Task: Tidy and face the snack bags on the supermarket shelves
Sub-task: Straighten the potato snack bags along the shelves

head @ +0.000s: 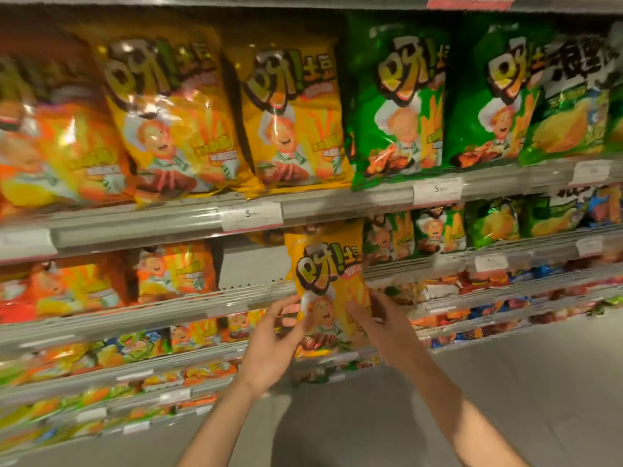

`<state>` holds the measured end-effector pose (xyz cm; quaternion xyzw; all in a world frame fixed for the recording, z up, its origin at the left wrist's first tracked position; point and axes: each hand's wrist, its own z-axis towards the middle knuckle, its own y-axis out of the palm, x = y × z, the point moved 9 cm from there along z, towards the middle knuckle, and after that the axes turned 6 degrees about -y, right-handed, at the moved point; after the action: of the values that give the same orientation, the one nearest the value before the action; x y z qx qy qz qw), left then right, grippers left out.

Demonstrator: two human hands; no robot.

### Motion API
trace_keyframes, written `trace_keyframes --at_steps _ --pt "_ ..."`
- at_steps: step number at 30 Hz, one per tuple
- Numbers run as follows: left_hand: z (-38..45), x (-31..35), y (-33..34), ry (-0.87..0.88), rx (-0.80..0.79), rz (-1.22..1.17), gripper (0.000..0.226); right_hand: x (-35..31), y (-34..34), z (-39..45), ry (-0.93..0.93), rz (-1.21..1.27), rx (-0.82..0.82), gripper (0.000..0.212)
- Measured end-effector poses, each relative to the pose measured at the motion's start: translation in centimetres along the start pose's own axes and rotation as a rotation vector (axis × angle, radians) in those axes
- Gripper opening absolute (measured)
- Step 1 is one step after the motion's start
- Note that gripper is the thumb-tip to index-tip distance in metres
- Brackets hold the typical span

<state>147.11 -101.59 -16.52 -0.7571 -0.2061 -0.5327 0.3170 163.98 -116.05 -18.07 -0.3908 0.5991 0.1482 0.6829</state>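
While large glossy yellow snack bags [293, 119] and glossy green snack bags [394, 109] stand upright in a row on the grey metal upper shelf [161, 224], with white price labels [251, 215] clipped along its front edge, we hold a smaller yellow snack bag with a cartoon chef [328, 281] out in front of the shelf below. Orange snack bags [175, 269] stand on that lower shelf to the left of a bare gap, and small green bags [438, 234] stand to the right; further shelves of mixed packets run beneath, blurred. Nothing lies between us and the bag.

Both our bare forearms reach up from the bottom of the view and converge on the bag. Our left hand [273, 345] grips its lower left edge, thumb across the front, fingers curled behind. Our right hand [387, 328] grips the lower right edge, fingers bent against the front face. The bag stands upright between the two hands, printed face towards us, its top overlapping the upper shelf's edge.
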Motion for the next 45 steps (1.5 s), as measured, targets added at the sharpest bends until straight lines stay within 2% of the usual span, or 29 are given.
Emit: trace_keyframes --at_steps 4,7,8,12,14,16,20,24,26,30,33,35,39,45 --pt "0.2 -0.7 -5.7 0.039 0.017 -0.003 0.027 -2.8 5.8 0.8 -0.015 0.009 0.009 0.007" --pt "0.7 -0.3 -9.0 0.092 0.016 -0.033 0.016 -4.7 9.1 2.1 -0.02 0.021 0.04 0.008" --pt "1.0 0.0 -9.9 0.107 0.021 -0.045 0.016 -5.1 10.0 2.7 -0.023 0.015 0.051 0.013" --pt "2.7 1.0 -13.2 0.151 0.089 -0.016 0.016 -7.0 13.2 5.3 -0.021 0.016 0.068 0.063" --pt "3.4 1.1 -14.4 0.154 0.105 -0.001 0.024 -7.9 13.8 6.6 -0.044 0.05 0.116 0.062" --pt "3.7 0.8 -16.0 0.196 0.194 0.175 0.037 -8.9 13.9 7.8 -0.096 0.09 0.17 0.051" --pt "3.5 -1.0 -18.6 0.258 0.376 0.587 0.042 -9.0 14.5 9.9 -0.107 0.031 0.175 0.056" --pt "4.1 -3.0 -19.0 0.232 0.362 0.786 0.054 -8.4 15.3 10.1 -0.144 -0.101 0.119 0.04" --pt "4.5 -3.9 -18.7 0.217 0.324 0.831 0.059 -8.4 15.4 10.0 -0.192 -0.161 0.098 0.041" --pt "4.8 -4.5 -18.2 0.217 0.324 0.835 0.062 -8.8 15.2 9.6 -0.253 -0.328 0.121 0.068" --pt "5.4 -4.8 -18.0 0.162 0.302 0.796 0.064 -8.4 16.8 9.1 -0.292 -0.504 0.002 0.073" --pt "5.5 -4.9 -17.9 0.134 0.292 0.76 0.064 -8.2 16.8 9.1 -0.3 -0.526 -0.025 0.075" --pt "5.2 -4.3 -18.3 0.166 0.297 0.631 0.057 -8.4 16.1 9.2 -0.276 -0.434 -0.066 0.078" --pt "2.3 -4.8 -20.8 0.123 0.397 0.353 0.042 -6.8 13.3 6.2 -0.167 -0.135 0.07 0.055"
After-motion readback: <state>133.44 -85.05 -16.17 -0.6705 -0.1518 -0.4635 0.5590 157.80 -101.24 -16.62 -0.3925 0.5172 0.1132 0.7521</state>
